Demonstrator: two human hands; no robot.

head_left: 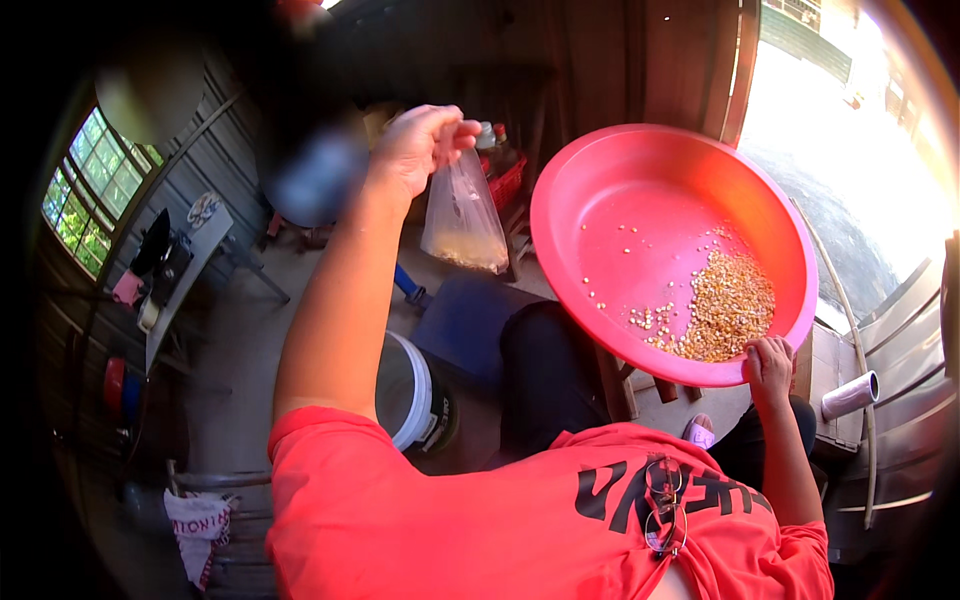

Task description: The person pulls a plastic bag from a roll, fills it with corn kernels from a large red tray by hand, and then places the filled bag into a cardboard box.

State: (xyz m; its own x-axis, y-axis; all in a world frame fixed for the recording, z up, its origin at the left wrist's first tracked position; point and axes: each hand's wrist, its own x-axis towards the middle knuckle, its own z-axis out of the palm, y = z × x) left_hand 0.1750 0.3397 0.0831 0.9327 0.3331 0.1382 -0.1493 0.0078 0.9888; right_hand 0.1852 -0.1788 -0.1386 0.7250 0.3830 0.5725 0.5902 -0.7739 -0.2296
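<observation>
Raised at upper centre, my left hand [425,145] has its fingers closed on the top of a clear plastic bag [462,205]. The bag hangs down, with pale yellow grains [466,247] settled at its bottom. My right hand [768,368] grips the near right rim of a large round pink-red basin [610,190], tilted toward me. Dried corn kernels [735,300] are heaped at the basin's lower right, with a few scattered over its floor. Bag and basin are apart. What lies under the basin is mostly hidden; wooden stool legs [618,385] show below it.
A white-rimmed bucket [428,400] stands near my left side, by a dark blue flat-topped object [470,325]. Behind the bag is a red crate [507,180] with bottles. A cardboard box [838,420] and a stick [838,285] are at right. A table [190,265] stands far left.
</observation>
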